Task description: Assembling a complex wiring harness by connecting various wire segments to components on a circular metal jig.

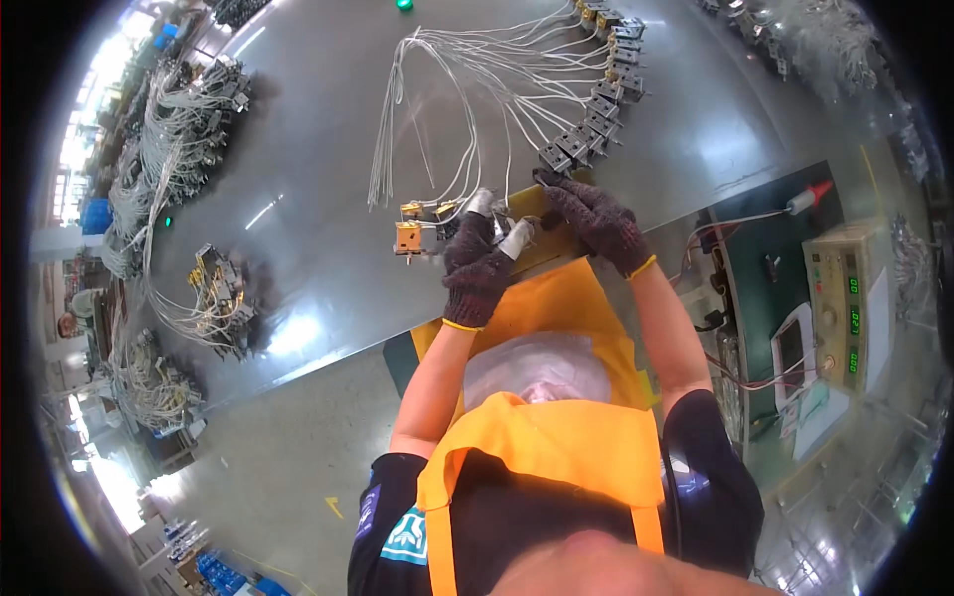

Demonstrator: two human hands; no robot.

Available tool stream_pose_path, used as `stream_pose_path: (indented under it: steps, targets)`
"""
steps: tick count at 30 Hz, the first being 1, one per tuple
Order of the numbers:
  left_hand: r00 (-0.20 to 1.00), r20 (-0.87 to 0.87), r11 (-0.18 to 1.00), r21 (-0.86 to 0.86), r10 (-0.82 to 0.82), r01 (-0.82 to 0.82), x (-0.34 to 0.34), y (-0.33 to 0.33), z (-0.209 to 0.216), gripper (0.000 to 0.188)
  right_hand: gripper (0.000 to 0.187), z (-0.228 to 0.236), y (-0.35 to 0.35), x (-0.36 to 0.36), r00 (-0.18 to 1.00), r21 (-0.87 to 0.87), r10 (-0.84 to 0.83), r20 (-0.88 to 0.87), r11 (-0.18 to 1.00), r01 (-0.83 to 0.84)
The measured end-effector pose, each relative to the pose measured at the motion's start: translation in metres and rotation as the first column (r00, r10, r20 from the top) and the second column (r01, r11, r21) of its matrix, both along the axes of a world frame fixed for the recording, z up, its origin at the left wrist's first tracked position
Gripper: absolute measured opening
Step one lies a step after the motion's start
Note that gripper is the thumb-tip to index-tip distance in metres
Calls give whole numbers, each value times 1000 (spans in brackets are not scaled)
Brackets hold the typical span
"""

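Note:
My left hand (pixel 479 260), in a dark knitted glove with white-wrapped fingertips, is closed on a small metal part (pixel 502 226) at the table's near edge. The fingers hide much of this part. Beside that hand lie brass-coloured box-shaped parts (pixel 408 237) with white wires. My right hand (pixel 601 223), also gloved, has its thumb and forefinger apart; the fingertips are close to the nearest block in a curved row of metal box-shaped parts (pixel 576 145). I cannot tell whether they touch it. White wires (pixel 467 65) run left from this row into a loose bundle.
On the metal table (pixel 328 149), wired parts lie in heaps at the far left (pixel 189 129) and nearer left (pixel 221 298). Bagged parts (pixel 815 40) are at the far right. A power supply (pixel 843 303) with leads and a red-tipped probe (pixel 810 197) stand right of me.

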State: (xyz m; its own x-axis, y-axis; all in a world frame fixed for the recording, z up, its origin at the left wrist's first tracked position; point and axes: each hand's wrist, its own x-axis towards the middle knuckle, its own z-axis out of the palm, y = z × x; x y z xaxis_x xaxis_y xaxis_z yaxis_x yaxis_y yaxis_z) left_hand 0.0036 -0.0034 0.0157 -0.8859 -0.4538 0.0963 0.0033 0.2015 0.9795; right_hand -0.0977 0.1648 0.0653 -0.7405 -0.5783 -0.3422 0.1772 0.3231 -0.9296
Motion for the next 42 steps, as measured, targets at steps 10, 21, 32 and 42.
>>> stream_pose_path:
  steps: [10,21,32,42]
  targets:
    - [992,-113,821,-571,-51,-23,-7,18,-4,54,38,28,18,41,810,293,262,-525,949,-117]
    - [985,-140,939,-340,-100,47,-4,10,-15,61,34,26,17,55,738,276,247,-628,957,-85]
    - [960,62,881,-384,-272,275,-16,1,-24,58,13,18,-3,61,486,441,362,-796,896,55]
    - [930,-228,800,-591,-288,103,-19,2,-2,43,26,14,-3,65,358,444,379,-854,888,119]
